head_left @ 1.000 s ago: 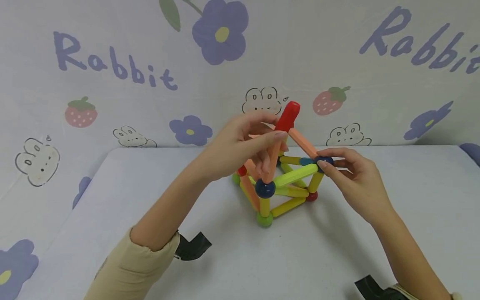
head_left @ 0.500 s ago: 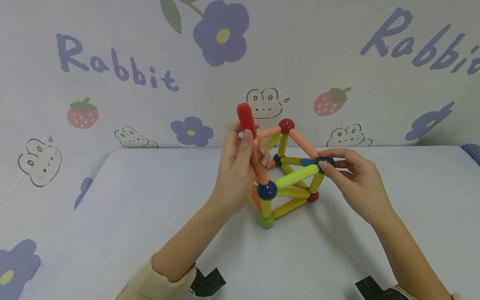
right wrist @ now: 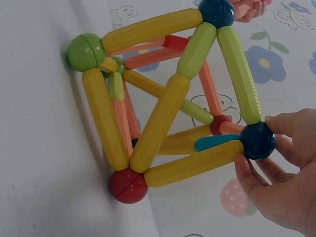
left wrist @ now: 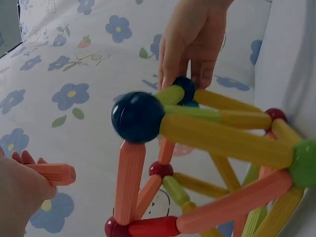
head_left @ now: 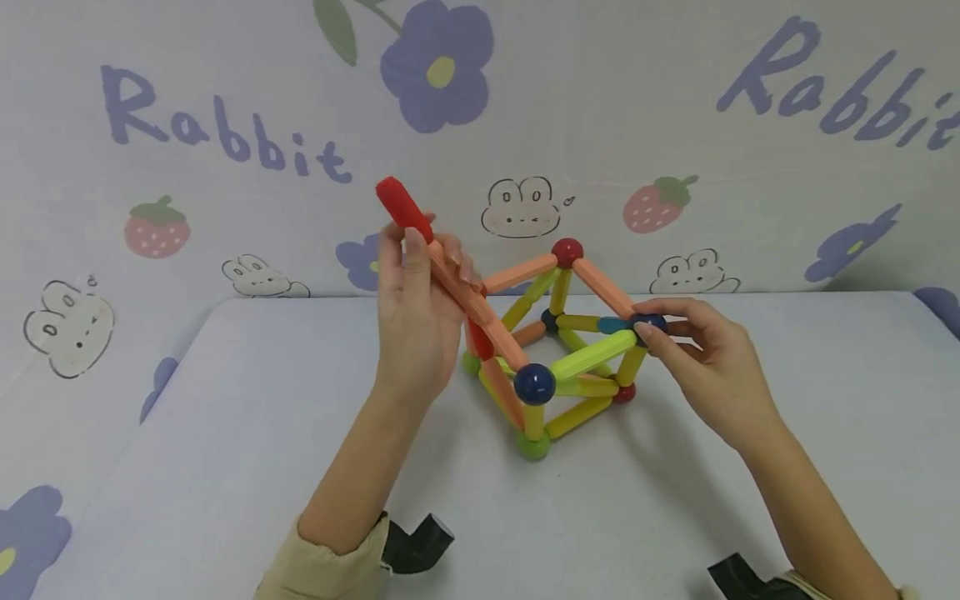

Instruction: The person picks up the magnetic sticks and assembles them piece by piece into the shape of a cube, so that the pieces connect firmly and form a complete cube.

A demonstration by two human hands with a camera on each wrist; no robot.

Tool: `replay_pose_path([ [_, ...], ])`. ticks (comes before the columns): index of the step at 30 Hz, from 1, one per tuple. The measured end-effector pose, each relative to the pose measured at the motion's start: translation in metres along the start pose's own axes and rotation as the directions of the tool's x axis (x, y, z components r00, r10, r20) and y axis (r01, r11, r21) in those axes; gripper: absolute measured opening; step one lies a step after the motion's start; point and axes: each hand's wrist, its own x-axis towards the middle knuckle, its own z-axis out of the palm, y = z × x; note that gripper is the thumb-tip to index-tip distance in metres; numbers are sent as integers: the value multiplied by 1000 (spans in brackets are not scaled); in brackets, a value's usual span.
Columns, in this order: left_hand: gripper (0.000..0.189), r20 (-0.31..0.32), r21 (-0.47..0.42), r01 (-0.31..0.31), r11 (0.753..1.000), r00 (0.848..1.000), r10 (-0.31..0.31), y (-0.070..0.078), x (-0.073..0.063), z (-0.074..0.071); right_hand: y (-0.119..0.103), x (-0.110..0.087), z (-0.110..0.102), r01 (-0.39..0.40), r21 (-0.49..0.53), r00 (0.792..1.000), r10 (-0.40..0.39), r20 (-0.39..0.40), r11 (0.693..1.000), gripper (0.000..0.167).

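A frame of magnetic rods and balls (head_left: 585, 357) stands on the white table, with yellow, green, orange and red rods. My left hand (head_left: 416, 333) holds a red and orange magnetic rod (head_left: 403, 208) left of the frame. In the left wrist view the orange end (left wrist: 61, 175) of that rod points at the frame, apart from it. With thumb and fingers, my right hand (head_left: 708, 358) pinches a dark blue ball (right wrist: 257, 140) at the frame's upper right corner. Another dark blue ball (head_left: 535, 384) forms the near upper corner. A red ball (head_left: 567, 252) tops the back.
The white table (head_left: 300, 433) carries the frame near its middle. Behind it hangs a cloth (head_left: 247, 208) printed with rabbits, flowers and strawberries. Black strap-like pieces (head_left: 416, 543) stick out at both sleeves.
My left hand has drawn the red and orange rod leftward from over the frame and turned it, its red end now tilting up left. My right hand keeps its pinch on the ball.
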Motion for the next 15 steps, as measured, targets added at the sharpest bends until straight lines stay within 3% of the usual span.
replay_pose_path([
  [1,15,48,54,-73,996,996,70,0,3,-3,0,0,0,0,5,1000,0,1,1000,29],
  [3,16,142,152,-195,969,974,174,-3,10,-9,-1,0,0,2,15,1000,-2,3,1000,29],
  [6,16,250,276,-289,917,942,222,-13,21,-15,-2,0,1,12,26,1000,-12,4,1000,29],
  [8,17,291,317,-296,901,934,205,-22,27,-18,-2,0,1,15,30,1000,-16,6,999,29],
  [11,19,323,350,-262,899,935,146,-35,34,-23,-2,0,1,15,23,1000,-15,8,1000,29],
  [15,20,363,402,-233,885,928,80,-43,35,-25,-2,-1,0,10,19,1000,-10,7,1000,29],
])
